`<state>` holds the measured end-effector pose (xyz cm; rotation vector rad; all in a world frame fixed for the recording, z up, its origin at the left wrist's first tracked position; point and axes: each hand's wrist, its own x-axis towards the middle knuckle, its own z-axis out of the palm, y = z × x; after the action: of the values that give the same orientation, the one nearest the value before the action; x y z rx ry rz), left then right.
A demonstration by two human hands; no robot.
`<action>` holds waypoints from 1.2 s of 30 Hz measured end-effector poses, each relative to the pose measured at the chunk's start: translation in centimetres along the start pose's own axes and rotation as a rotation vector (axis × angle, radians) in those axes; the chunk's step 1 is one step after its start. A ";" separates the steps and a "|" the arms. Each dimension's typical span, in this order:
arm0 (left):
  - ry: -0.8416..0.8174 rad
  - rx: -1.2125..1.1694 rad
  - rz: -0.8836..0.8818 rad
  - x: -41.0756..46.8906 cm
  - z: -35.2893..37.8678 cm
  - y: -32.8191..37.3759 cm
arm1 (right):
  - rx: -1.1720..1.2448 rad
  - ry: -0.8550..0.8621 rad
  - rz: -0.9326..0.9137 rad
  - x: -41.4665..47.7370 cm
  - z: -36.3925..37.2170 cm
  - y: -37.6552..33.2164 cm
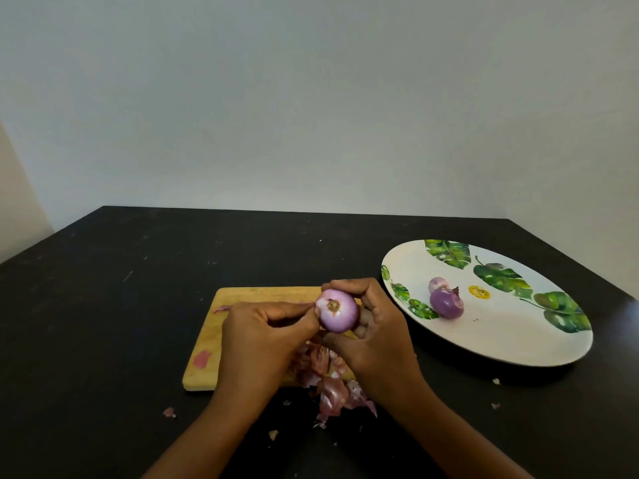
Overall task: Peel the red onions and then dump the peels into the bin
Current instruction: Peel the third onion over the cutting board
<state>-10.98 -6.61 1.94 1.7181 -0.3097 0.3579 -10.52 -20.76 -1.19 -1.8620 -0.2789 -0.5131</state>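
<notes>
Left grip (262, 335) pinches, right grip (377, 333) clasps onion (337, 314) over black table (103, 305); pale wall (311, 98)

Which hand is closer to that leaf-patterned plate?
The right. The right hand, gripping the red onion, sits just left of the plate; the left hand is farther left, over the cutting board.

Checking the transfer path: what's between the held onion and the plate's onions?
Head view: the right hand gripping the onion, a sliver of dark table, then the plate's rim.
</notes>
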 end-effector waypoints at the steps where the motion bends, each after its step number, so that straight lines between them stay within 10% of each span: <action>1: 0.010 0.012 -0.008 0.0 0.1 -0.1 | -0.009 0.004 -0.008 0.0 0.0 0.0; 13: 0.190 0.230 0.073 -0.4 0.6 -0.5 | 0.050 -0.037 0.021 -0.1 0.3 -0.5; 22: 0.225 0.261 -0.118 1.2 -0.4 -1.8 | 0.817 -0.140 0.492 0.5 -1.1 -2.3; 36: -0.279 -0.230 -0.093 -0.3 1.6 0.5 | 0.731 -0.282 0.628 -0.1 0.3 -2.0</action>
<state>-11.32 -8.26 2.06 1.5478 -0.4536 0.0110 -11.46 -19.81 0.34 -1.1963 -0.0385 0.2690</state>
